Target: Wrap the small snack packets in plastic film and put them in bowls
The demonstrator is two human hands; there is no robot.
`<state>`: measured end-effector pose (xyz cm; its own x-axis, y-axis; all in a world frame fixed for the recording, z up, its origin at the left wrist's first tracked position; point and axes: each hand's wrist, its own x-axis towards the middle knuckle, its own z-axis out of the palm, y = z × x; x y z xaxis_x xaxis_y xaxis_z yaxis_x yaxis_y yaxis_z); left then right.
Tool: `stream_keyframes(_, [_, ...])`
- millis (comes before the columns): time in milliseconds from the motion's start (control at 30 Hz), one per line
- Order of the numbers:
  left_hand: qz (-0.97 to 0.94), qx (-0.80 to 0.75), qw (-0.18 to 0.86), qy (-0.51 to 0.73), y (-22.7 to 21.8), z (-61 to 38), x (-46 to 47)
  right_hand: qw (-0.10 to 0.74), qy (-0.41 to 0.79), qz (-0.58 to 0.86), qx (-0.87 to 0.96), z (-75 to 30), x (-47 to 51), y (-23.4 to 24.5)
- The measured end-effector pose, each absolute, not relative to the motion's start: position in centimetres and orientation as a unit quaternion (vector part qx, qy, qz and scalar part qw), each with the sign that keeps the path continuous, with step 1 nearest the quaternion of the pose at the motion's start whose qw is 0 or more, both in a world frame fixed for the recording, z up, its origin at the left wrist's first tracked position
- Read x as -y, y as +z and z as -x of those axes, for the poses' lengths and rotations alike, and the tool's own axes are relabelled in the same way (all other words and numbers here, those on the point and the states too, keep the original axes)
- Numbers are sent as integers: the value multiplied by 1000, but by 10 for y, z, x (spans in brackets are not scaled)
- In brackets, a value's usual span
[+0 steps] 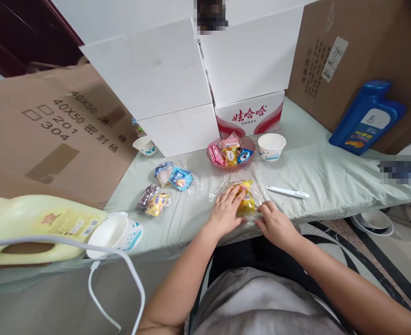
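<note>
My left hand [225, 211] lies with fingers spread over a yellow snack packet [248, 201] in clear plastic wrap. At the wrap's right edge, the fingers of my right hand [275, 225] are pinched on the clear plastic bag [253, 216]. Part of the packet is hidden under my left hand. Beyond it stands a pink bowl [222, 166] holding several wrapped snacks. To the right lies a white pen-shaped cutter [288, 191]. On the left are blue snack packets [181, 178] and a yellow packet beside a dark one [158, 204], all in clear wrap.
White paper bowls stand right of the pink bowl [271, 148], at the back left [145, 146] and front left [130, 235]. A pale yellow jug [34, 223] with a white cable [135, 274] before it is at left. A blue bottle [366, 118] leans far right. Boxes [177, 132] line the back.
</note>
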<state>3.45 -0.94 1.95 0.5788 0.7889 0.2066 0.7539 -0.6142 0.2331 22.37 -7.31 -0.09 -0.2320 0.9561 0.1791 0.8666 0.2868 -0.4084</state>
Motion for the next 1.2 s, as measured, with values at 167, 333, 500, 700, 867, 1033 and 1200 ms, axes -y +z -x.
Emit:
stream_keyframes(167, [-863,-465,54,191,22,-32,-3,169,102,651,733,-230,52,10])
stream_keyframes(333, [-850,-479,87,200,19,-43,-16,91,51,641,760,-228,11,24])
stream_keyframes(500, [-851,-494,105,146,14,-45,-32,36,26,662,748,-230,-11,9])
stream_keyframes(700, [-830,-460,229,216,22,-20,-42,49,11,658,752,-233,-8,-7])
stream_keyframes(867, [-669,-422,495,360,19,26,-37,36,1,658,752,-234,-10,-10])
stream_keyframes(1033, [-603,-489,465,426,10,48,-33,58,2,657,752,-235,-10,-16])
stream_keyframes(1200, [-771,-473,62,422,7,11,-24,78,21,664,744,-234,-10,-21])
